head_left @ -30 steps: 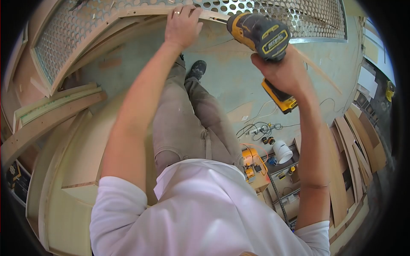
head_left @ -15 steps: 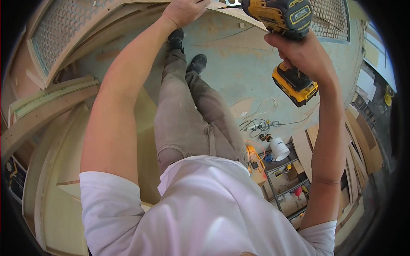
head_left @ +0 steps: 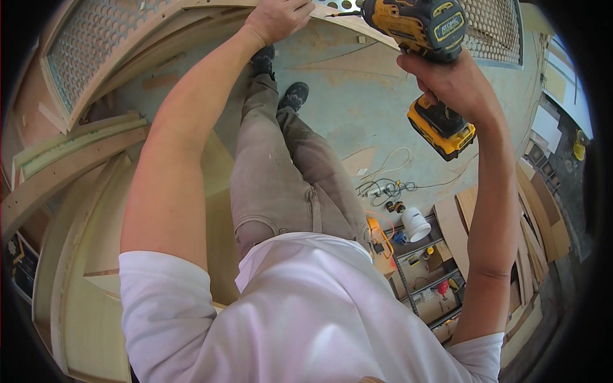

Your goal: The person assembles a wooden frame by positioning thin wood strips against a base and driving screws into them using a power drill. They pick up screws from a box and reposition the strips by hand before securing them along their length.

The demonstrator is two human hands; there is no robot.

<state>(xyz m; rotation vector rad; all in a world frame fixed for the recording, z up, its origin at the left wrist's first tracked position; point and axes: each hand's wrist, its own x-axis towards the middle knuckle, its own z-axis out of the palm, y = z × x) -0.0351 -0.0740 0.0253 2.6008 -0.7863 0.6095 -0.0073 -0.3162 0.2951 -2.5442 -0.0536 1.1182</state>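
My right hand [head_left: 440, 73] is wrapped round the grip of a yellow and black cordless drill [head_left: 415, 25], its battery hanging below my fist. A thin dark bit [head_left: 343, 14] sticks out of its nose to the left, over a curved wooden frame [head_left: 367, 27]. On the left, close to the bit's tip, my left hand [head_left: 281, 20] is at the frame's edge with its fingers bent together. Whatever those fingers pinch, if anything, is hidden. Perforated sheet [head_left: 96, 57] with round holes fills the frame behind.
Curved wooden pieces [head_left: 76, 159] and a pale plywood form [head_left: 96, 255] stand at my left. Cables [head_left: 389, 185], a white bucket [head_left: 416, 225] and a partitioned tool tray [head_left: 415, 274] lie to the right. Boards [head_left: 533, 217] lean beyond my right arm.
The drill has dipped very slightly, its bit still pointing left. My left hand keeps nearly the same place at the frame.
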